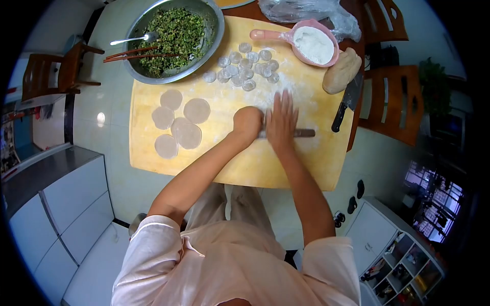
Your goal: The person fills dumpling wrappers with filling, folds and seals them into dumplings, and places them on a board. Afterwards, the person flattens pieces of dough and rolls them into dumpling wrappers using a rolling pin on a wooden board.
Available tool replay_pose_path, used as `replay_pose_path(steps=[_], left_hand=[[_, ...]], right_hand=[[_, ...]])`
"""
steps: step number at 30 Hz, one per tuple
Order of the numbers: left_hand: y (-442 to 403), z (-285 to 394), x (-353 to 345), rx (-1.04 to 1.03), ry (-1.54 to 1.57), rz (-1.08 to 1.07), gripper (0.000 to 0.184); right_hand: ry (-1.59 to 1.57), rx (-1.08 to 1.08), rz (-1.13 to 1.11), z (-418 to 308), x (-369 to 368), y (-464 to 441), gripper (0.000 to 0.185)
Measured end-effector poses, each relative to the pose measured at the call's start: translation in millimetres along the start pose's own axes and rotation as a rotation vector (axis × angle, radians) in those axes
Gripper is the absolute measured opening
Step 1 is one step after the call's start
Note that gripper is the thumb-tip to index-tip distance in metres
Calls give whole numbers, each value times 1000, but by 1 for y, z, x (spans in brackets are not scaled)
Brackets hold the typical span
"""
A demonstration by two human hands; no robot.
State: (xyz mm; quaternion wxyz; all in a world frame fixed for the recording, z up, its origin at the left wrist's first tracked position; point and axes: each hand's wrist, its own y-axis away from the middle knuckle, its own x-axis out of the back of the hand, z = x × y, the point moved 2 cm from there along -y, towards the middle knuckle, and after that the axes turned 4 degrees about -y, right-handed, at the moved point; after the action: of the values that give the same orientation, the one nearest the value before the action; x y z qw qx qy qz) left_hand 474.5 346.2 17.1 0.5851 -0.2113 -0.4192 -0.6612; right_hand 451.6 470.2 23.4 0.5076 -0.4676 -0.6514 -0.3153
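Observation:
On the yellow board, my left hand is closed, its fingertips turned out of sight. What it pinches, if anything, is hidden. My right hand lies flat beside it, fingers stretched forward, with the palm over a rolling pin. The pin's dark end sticks out to the right. Several flattened dough pieces lie beyond the hands on floured wood. To the left rest several thin round dough wrappers, some overlapping.
A steel bowl of chopped green filling holds a spoon and chopsticks at the back left. At the back right are a pink scoop of flour, a dough lump and a black-handled knife. A plastic bag lies behind.

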Motion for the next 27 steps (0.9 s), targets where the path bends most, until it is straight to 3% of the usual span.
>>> replay_pose_path(steps=[3, 7, 11, 15, 18, 21, 27], left_hand=[[14, -21, -5, 76, 384, 81, 3], [23, -44, -18, 158, 635, -92, 6], [16, -5, 3, -33, 61, 21, 4], [4, -7, 5, -33, -4, 10, 8], [18, -31, -3, 42, 380, 164, 6], [19, -60, -28, 177, 694, -37, 4], [14, -12, -1, -46, 36, 150, 7]], right_hand=[[24, 33, -71, 4, 12, 62, 59], [55, 54, -63, 0, 14, 67, 57], [45, 27, 1, -5, 2, -8, 55], [31, 9, 0, -4, -1, -7, 56], [41, 42, -70, 2, 12, 66, 56], [60, 53, -115, 1, 17, 82, 57], [-12, -2, 9, -6, -6, -19, 56]])
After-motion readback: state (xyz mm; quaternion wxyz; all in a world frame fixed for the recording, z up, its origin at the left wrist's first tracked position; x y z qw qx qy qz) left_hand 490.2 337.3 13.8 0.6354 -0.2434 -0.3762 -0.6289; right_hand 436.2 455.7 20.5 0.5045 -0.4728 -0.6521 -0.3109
